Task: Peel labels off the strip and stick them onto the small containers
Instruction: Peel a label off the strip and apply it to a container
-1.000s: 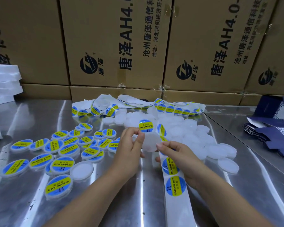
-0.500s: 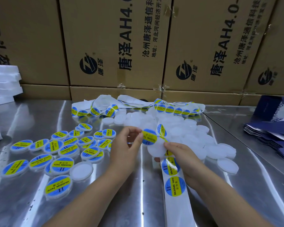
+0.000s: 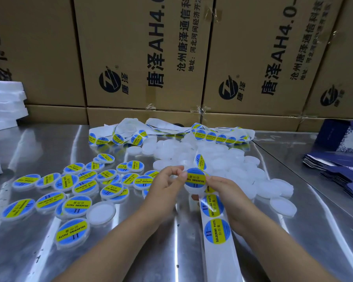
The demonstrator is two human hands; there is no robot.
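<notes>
Left hand (image 3: 166, 185) and right hand (image 3: 227, 193) meet, fingers curled, pinching

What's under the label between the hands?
A white round container, its rim showing below the label. The right hand holds it; the label and that hand cover its top and underside.

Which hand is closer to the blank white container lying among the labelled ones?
Left. The left hand is right of and behind the blank white container; the right hand is farther right, beyond the left hand.
</notes>
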